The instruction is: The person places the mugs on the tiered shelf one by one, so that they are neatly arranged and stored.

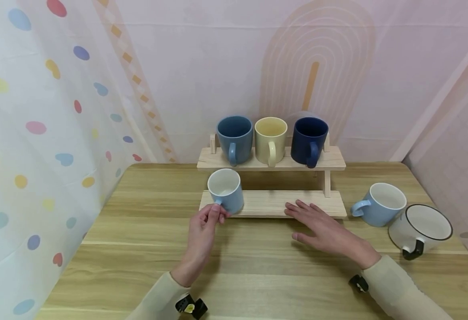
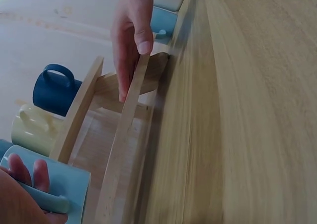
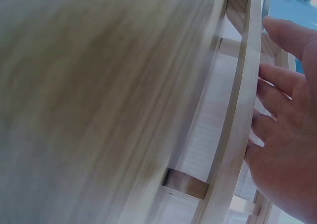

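Observation:
At the left end of the lower shelf (image 1: 274, 204), my left hand (image 1: 203, 235) grips the handle of a light blue mug (image 1: 234, 200). The mug's white inside faces up, and fingers curl round its handle in the left wrist view. My right hand (image 1: 323, 229) lies with fingers spread at the right part of that lower shelf, its fingertips over the front edge. Nothing is held in it. Above, on the upper shelf (image 1: 290, 166), stand a grey-blue mug (image 1: 242, 144), a pale yellow mug (image 1: 263, 144) and a dark blue mug (image 1: 303, 142), handles toward me.
To the right of the wooden rack, a second light blue mug (image 1: 378, 213) stands on the table (image 1: 258, 280), its handle pointing left. Close by is a wide white mug (image 1: 406, 233) with a black rim and black handle. Patterned curtains (image 1: 202, 71) hang behind and at the sides.

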Tool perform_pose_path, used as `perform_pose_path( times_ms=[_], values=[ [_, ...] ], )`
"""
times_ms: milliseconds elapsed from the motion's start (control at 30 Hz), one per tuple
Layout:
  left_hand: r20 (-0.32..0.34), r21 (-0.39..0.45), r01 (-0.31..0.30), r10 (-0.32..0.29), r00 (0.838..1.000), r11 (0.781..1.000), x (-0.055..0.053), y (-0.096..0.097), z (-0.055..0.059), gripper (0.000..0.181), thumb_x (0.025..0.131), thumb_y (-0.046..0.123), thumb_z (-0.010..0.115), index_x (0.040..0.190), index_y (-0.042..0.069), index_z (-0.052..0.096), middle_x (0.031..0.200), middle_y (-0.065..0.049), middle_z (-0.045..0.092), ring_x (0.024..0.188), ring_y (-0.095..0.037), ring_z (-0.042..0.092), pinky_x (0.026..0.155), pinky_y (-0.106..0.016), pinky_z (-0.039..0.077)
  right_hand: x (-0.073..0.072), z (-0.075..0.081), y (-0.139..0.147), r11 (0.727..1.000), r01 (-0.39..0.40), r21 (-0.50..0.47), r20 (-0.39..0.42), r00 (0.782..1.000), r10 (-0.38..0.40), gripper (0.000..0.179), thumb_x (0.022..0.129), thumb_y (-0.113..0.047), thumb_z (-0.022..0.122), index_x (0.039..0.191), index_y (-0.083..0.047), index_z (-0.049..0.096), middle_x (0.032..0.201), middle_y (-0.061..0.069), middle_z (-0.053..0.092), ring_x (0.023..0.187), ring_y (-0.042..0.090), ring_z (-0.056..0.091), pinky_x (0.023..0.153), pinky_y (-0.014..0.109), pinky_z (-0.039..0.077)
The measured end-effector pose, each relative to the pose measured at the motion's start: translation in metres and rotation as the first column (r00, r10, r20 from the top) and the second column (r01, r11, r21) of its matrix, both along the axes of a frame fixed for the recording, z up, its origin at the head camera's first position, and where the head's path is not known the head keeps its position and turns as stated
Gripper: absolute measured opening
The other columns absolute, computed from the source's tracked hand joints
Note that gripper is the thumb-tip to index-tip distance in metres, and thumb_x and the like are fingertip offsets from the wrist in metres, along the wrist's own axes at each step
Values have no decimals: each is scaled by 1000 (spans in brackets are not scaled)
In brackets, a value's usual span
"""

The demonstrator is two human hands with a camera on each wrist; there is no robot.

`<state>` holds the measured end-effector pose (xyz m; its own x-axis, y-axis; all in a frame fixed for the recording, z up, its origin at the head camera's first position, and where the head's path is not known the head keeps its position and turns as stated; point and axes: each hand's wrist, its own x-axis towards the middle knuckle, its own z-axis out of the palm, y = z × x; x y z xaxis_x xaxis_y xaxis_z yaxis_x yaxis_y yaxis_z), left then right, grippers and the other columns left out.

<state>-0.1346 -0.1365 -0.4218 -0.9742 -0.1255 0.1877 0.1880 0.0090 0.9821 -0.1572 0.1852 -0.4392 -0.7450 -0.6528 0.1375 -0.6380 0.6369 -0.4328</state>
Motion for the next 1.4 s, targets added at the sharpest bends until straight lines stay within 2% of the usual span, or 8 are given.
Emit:
perform_pose_path(
  times_ms=[200,467,733,967,1200,1400],
  values=[
    [3,-16,-9,9,1000,1000,-1,5,-1,30,108,9,54,94,-14,66,80,-15,68,88,-10,66,89,-21,50,0,1,0,1000,2,-2,3,1000,-2,62,104,-35,64,155,-6,47,164,9,39,153,36,29,123,61,21],
    [-26,-39,-15,14,1000,999,-3,11,-4,30,108,8,53,95,-14,68,81,-15,69,91,-9,66,89,-20,48,1,2,0,1000,0,-5,9,1000,1,62,104,-35,64,155,-5,47,164,10,39,153,36,29,122,61,22],
    [-11,-7,2,-3,1000,1000,-4,18,-6,30,109,8,51,95,-13,67,95,-28,71,96,-13,67,96,-21,47,1,2,0,1000,2,5,10,1000,-2,62,103,-34,65,155,-5,47,164,9,39,154,36,29,123,61,22],
    [-4,-16,1,-1,1000,1000,-5,21,-8,30,110,10,51,100,-13,68,92,-26,71,99,-16,66,99,-22,46,1,2,-1,1000,3,7,7,1000,-3,62,103,-33,65,155,-5,47,164,9,40,154,36,29,123,61,22],
    [2,-38,7,-7,1000,999,-7,19,-10,30,110,12,51,101,-12,68,100,-24,73,112,-18,65,104,-24,45,0,2,0,1000,-1,3,0,1000,1,62,103,-33,66,155,-5,47,164,10,40,153,37,29,122,61,22],
    [13,-39,24,-23,1000,999,-9,18,-10,32,110,16,52,105,-11,70,103,-23,73,113,-17,64,103,-24,46,0,2,0,1000,-1,-2,4,1000,1,62,103,-33,66,155,-5,47,164,10,40,153,37,29,122,61,22]
  ],
)
